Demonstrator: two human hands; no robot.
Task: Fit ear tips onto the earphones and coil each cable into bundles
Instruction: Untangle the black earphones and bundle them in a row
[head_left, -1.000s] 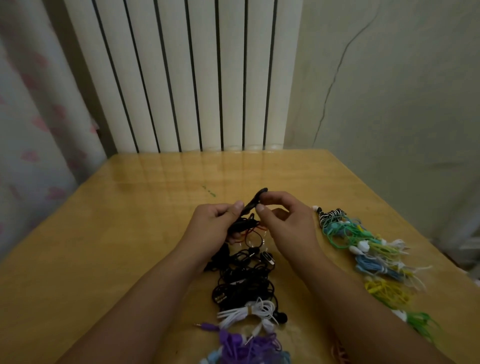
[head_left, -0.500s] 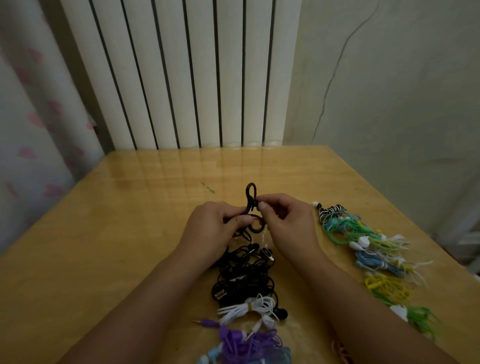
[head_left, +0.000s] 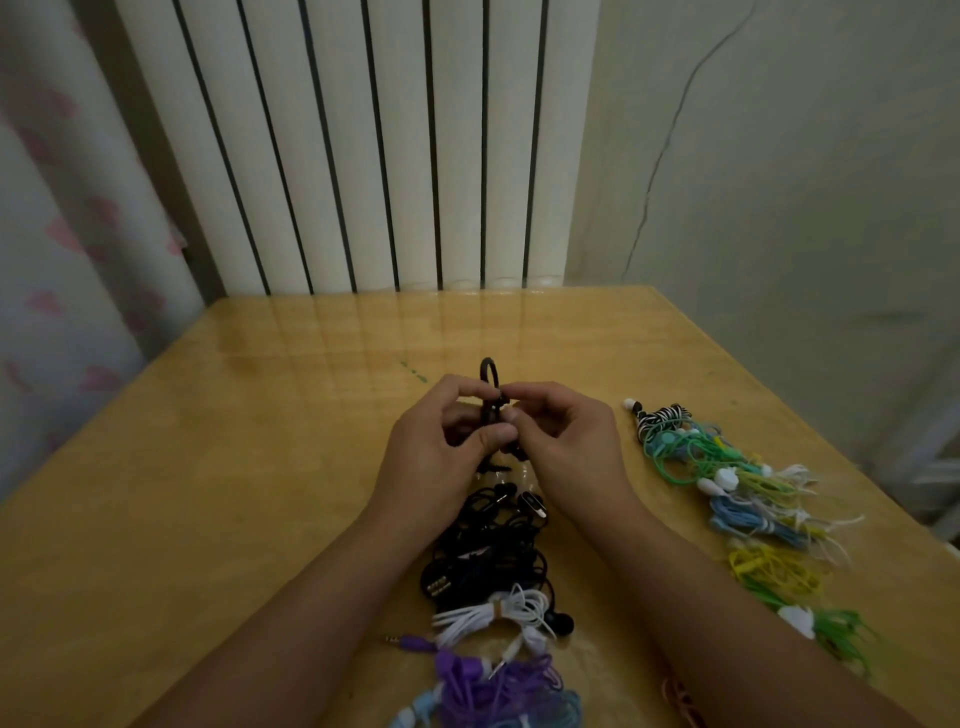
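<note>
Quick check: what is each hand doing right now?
Left hand: closed, gripping the black cable bundle.
Right hand: closed, pinching the same black cable bundle near its top.

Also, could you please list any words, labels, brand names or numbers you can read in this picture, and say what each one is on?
None: no readable text anywhere.
The black earphone cable held by the left hand and right hand, the bundles on the table and the radiator show no print.
</note>
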